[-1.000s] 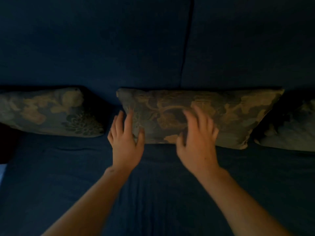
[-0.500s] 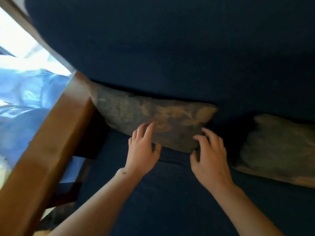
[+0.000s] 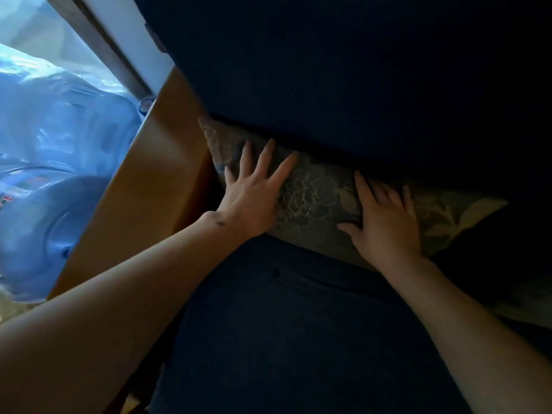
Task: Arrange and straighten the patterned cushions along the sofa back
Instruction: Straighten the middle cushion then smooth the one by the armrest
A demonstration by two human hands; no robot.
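Observation:
A grey-green cushion with a pale floral pattern (image 3: 316, 192) lies along the foot of the dark blue sofa back (image 3: 328, 79), its left end against the wooden armrest. My left hand (image 3: 254, 192) rests flat on the cushion's left part, fingers spread. Flat on its right part lies my right hand (image 3: 385, 222), fingers pointing toward the sofa back. Neither hand grips the fabric. A second cushion (image 3: 525, 306) shows dimly at the right edge.
The brown wooden armrest (image 3: 140, 186) runs diagonally at the left. Beyond it stand large blue water bottles (image 3: 50, 162) and a pale wall strip. The dark blue seat (image 3: 283, 324) fills the foreground.
The view swung left from the middle cushion to the leftmost one. Both hands moved forward from the cushion's front edge and now lie flat on it.

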